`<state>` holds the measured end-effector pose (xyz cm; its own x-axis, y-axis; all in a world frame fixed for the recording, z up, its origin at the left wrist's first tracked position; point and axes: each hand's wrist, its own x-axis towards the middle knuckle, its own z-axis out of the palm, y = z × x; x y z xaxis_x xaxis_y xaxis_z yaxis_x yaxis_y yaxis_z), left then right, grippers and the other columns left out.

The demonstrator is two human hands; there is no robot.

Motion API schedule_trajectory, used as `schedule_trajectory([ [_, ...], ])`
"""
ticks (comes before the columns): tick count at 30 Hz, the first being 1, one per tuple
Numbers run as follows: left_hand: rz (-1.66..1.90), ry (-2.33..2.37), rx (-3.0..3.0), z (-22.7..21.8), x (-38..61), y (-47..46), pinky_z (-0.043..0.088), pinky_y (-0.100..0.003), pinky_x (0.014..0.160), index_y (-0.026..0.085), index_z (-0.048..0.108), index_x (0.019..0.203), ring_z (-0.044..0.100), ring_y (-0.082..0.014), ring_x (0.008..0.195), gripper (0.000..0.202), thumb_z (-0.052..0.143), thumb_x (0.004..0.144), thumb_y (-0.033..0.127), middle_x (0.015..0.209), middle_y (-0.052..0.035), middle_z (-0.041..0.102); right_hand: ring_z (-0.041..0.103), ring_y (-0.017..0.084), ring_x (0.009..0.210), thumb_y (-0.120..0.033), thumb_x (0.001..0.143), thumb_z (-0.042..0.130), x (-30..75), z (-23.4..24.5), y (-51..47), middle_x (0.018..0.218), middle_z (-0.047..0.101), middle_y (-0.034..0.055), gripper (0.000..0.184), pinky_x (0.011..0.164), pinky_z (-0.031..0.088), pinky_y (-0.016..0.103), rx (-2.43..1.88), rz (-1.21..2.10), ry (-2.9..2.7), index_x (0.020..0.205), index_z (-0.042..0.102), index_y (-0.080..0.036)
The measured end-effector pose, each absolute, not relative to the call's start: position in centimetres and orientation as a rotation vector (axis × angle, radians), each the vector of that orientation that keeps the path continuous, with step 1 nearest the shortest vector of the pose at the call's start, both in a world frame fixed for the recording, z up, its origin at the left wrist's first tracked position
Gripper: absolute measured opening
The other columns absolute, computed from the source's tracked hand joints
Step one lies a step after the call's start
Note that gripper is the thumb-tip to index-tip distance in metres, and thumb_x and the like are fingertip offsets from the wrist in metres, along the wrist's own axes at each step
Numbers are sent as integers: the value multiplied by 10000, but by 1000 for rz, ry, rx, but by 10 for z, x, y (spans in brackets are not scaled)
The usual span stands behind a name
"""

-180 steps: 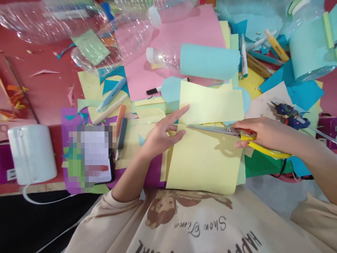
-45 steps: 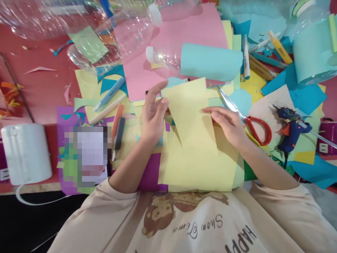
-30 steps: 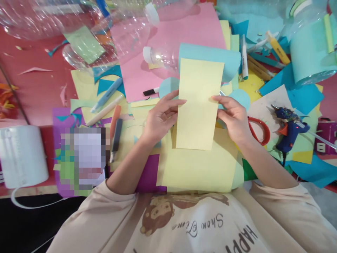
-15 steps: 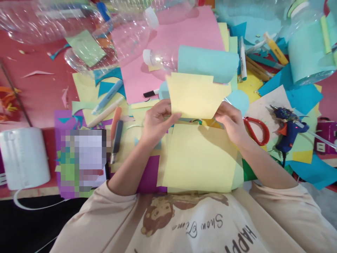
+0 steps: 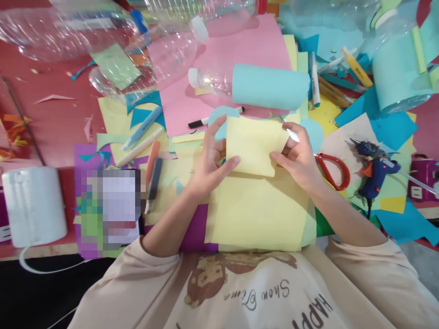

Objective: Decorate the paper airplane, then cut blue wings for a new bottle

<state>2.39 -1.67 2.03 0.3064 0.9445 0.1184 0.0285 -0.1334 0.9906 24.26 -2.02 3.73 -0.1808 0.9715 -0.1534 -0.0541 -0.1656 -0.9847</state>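
A small piece of pale yellow paper (image 5: 254, 146) is held up between my two hands. My left hand (image 5: 214, 157) grips its left edge, thumb in front and fingers behind. At the other edge, my right hand (image 5: 297, 153) pinches it with the thumb in front; part of the fingers is hidden. Below lie larger pale yellow sheets (image 5: 260, 210), close to my body. Just beyond the held paper rests a clear bottle wrapped in light blue paper (image 5: 270, 87), lying on its side. Red-handled scissors (image 5: 334, 171) lie right of my right hand, partly hidden.
A blue glue gun (image 5: 373, 171) lies at the right. Several markers (image 5: 142, 128) and a dark cutter-like tool (image 5: 153, 185) are on the left, near a white box-shaped device (image 5: 34, 205). Clear plastic bottles (image 5: 174, 59) and a pink sheet (image 5: 254, 41) cover the back.
The yellow paper has come down and nearer to me, now more level. Both hands moved with it, and my left fingers have spread upward along its edge.
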Motion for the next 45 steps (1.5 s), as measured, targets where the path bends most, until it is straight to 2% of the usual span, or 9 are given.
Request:
schedule_trajectory([
  [3, 1126, 1114, 1506, 23, 23, -15, 552, -262, 691, 307, 342, 1388, 688, -161, 866, 586, 575, 881, 486, 1073, -49, 688, 609, 147, 722, -392, 790, 724, 242, 38, -23, 820, 604, -33, 608, 671, 518, 309, -1172, 1538, -1314, 1264, 348, -338],
  [7, 1099, 1242, 1617, 25, 22, -15, 553, -242, 724, 216, 566, 1150, 681, -148, 875, 333, 624, 856, 363, 987, -44, 699, 533, 104, 621, -338, 816, 696, 243, 39, -24, 783, 587, -46, 551, 590, 452, 263, -1193, 1554, -1437, 1280, 400, -305],
  [10, 1116, 1247, 1638, 24, 24, -16, 554, -240, 776, 188, 637, 990, 682, -139, 887, 187, 641, 830, 287, 974, -36, 709, 551, 100, 675, -335, 810, 701, 244, 39, -23, 779, 585, -38, 442, 612, 437, 249, -1205, 1562, -1394, 1192, 493, -253],
  [14, 1058, 1261, 1630, 23, 26, -18, 546, -223, 771, 184, 680, 911, 688, -126, 835, 121, 656, 814, 253, 902, -15, 731, 518, 77, 625, -326, 827, 678, 242, 41, -22, 682, 540, -51, 223, 592, 409, 227, -1244, 1511, -1360, 1000, 597, -210],
  [20, 1049, 1265, 1626, 27, 25, -19, 529, -216, 787, 188, 693, 912, 681, -131, 874, 145, 661, 816, 292, 923, -18, 736, 511, 76, 617, -271, 827, 663, 242, 42, -22, 675, 556, -48, 167, 601, 409, 229, -1291, 1460, -1390, 975, 624, -205],
  [25, 957, 1311, 1550, 32, 25, -20, 504, -207, 637, 176, 678, 1003, 640, -106, 732, 236, 601, 827, 313, 989, -37, 720, 507, 82, 633, -212, 824, 637, 243, 41, -20, 687, 544, -45, 180, 606, 410, 231, -1286, 1423, -1380, 1003, 618, -203],
  [29, 967, 1325, 1552, 34, 26, -20, 490, -195, 622, 178, 696, 955, 639, -102, 733, 182, 611, 817, 260, 961, -32, 731, 505, 80, 639, -181, 827, 620, 243, 42, -20, 688, 533, -49, 210, 609, 412, 224, -1272, 1429, -1379, 1035, 616, -209],
  [36, 958, 1345, 1599, 36, 26, -21, 426, -197, 543, 188, 704, 938, 544, -69, 598, 165, 611, 815, 245, 906, -13, 728, 476, 61, 571, -253, 843, 647, 242, 46, -22, 639, 528, -61, 136, 556, 394, 207, -1278, 1403, -1385, 971, 643, -208],
  [45, 950, 1337, 1557, 38, 27, -23, 374, -213, 494, 195, 704, 975, 484, -67, 553, 209, 612, 804, 273, 949, -21, 730, 543, 73, 618, -291, 836, 667, 242, 42, -24, 673, 585, -47, 127, 590, 441, 211, -1312, 1349, -1384, 947, 671, -229],
])
